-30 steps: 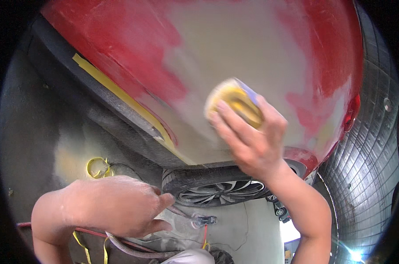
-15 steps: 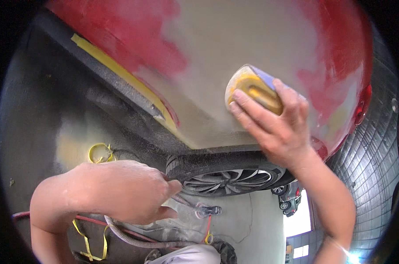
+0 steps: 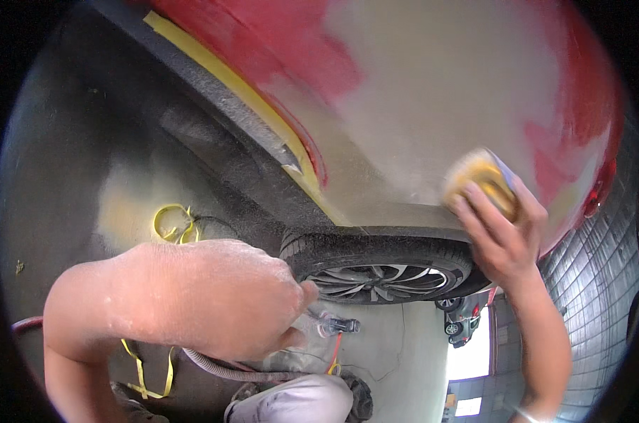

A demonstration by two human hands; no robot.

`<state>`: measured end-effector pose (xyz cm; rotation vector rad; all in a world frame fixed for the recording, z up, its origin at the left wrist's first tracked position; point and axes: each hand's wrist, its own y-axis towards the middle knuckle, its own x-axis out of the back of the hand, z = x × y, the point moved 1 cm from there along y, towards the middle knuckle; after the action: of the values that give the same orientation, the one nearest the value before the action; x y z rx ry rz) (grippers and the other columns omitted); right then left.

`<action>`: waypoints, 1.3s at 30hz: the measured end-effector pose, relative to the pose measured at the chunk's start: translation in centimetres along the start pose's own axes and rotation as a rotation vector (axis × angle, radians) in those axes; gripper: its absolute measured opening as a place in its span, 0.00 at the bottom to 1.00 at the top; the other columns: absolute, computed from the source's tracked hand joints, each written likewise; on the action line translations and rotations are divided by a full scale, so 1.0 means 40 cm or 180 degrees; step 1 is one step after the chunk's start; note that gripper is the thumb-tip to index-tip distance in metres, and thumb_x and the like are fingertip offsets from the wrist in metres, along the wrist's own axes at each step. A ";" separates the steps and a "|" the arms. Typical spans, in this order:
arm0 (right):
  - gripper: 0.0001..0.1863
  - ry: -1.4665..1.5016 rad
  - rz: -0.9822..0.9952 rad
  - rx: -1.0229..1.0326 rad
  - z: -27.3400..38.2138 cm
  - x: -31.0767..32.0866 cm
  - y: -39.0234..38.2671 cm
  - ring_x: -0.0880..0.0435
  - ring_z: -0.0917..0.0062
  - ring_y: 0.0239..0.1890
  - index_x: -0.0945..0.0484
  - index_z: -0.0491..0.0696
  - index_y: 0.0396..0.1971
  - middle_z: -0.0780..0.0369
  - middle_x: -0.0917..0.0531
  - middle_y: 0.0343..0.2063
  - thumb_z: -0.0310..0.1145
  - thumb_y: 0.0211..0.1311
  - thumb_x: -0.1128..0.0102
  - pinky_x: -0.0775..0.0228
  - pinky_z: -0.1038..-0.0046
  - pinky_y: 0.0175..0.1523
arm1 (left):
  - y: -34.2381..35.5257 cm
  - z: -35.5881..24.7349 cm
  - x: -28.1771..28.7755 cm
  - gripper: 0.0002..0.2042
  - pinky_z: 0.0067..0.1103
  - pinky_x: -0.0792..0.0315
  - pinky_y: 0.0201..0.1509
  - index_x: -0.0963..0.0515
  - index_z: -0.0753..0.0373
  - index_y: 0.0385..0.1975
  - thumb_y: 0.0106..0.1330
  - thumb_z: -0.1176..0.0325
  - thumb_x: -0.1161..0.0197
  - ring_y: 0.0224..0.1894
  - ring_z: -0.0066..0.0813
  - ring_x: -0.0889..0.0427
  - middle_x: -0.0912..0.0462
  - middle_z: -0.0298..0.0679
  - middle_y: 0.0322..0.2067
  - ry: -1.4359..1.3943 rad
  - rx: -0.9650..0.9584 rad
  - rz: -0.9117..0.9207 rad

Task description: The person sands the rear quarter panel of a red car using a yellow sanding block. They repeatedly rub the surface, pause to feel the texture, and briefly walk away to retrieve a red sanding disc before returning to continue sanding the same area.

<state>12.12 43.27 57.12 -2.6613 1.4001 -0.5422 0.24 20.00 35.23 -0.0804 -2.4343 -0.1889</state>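
Observation:
My right hand (image 3: 504,236) grips a yellow sanding block (image 3: 490,185), slightly blurred. A pale purple sheet edge shows at its far side. The block rests on a beige, filler-like patch (image 3: 411,106) of a red car body panel (image 3: 263,42), just above the wheel arch. Low on the left, my dusty left hand (image 3: 228,303) hangs in front of the floor, apart from the panel. Its thumb and a forefinger stand apart, with nothing seen between them; the other fingers are hidden behind the hand. Yellow masking tape (image 3: 228,81) runs along the panel's left edge.
The wheel (image 3: 376,278) sits below the panel. On the floor lie loose yellow tape (image 3: 168,224), a grey ribbed hose (image 3: 228,370) and a dark-headed tool (image 3: 342,325). My knee (image 3: 298,400) is at the bottom. Another car (image 3: 464,317) stands farther off.
My right hand has moved the sanding block right and down across the panel, toward the lower edge. The view has shifted a little. My left hand stays in much the same pose.

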 end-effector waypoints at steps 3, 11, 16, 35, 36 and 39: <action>0.18 -0.0069 -0.0166 -0.0196 0.004 -0.001 -0.086 0.29 0.60 0.63 0.11 0.61 0.46 0.77 0.17 0.56 0.37 0.54 0.34 0.32 0.62 0.60 | -0.001 0.000 0.013 0.21 0.43 0.21 0.43 0.26 0.69 0.45 0.72 0.52 0.42 0.40 0.57 0.15 0.16 0.55 0.34 0.0089 0.0041 0.0110; 0.20 -0.0007 0.0155 -0.0075 0.071 -0.020 -0.036 0.34 0.58 0.66 0.15 0.64 0.54 0.80 0.21 0.62 0.38 0.62 0.42 0.34 0.58 0.62 | -0.002 -0.005 0.009 0.22 0.43 0.20 0.43 0.26 0.70 0.46 0.72 0.53 0.41 0.39 0.57 0.15 0.16 0.55 0.33 0.0055 0.0002 0.0044; 0.17 0.0167 -0.0196 -0.0114 0.144 -0.044 0.070 0.33 0.57 0.66 0.12 0.60 0.48 0.76 0.17 0.58 0.37 0.61 0.42 0.37 0.56 0.64 | -0.007 -0.010 0.006 0.20 0.43 0.20 0.43 0.26 0.71 0.45 0.73 0.55 0.41 0.40 0.57 0.15 0.15 0.56 0.33 0.0166 0.0102 -0.0095; 0.18 0.0068 0.0191 -0.0283 0.150 -0.010 0.044 0.32 0.57 0.64 0.13 0.61 0.50 0.78 0.18 0.58 0.37 0.60 0.41 0.38 0.57 0.63 | 0.018 0.004 -0.007 0.19 0.43 0.21 0.40 0.24 0.73 0.43 0.72 0.57 0.40 0.37 0.57 0.15 0.16 0.55 0.27 0.0267 -0.0596 -0.0466; 0.19 0.0038 0.0128 -0.0180 0.153 -0.017 0.025 0.33 0.56 0.64 0.13 0.60 0.51 0.77 0.18 0.59 0.37 0.60 0.41 0.38 0.57 0.62 | 0.006 -0.006 -0.015 0.19 0.43 0.21 0.40 0.25 0.73 0.43 0.72 0.58 0.40 0.37 0.57 0.15 0.17 0.54 0.27 0.0242 -0.0508 -0.0445; 0.19 0.0048 0.0159 -0.0166 0.161 -0.019 0.022 0.34 0.56 0.65 0.14 0.59 0.52 0.76 0.18 0.59 0.38 0.61 0.42 0.38 0.56 0.62 | 0.031 -0.010 -0.013 0.19 0.42 0.21 0.39 0.25 0.73 0.42 0.72 0.58 0.40 0.35 0.57 0.15 0.17 0.53 0.25 0.0185 -0.0573 -0.0218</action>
<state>13.27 42.79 50.70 -2.6592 1.5009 -0.5290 1.01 21.16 35.33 -0.0707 -2.3590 -0.4353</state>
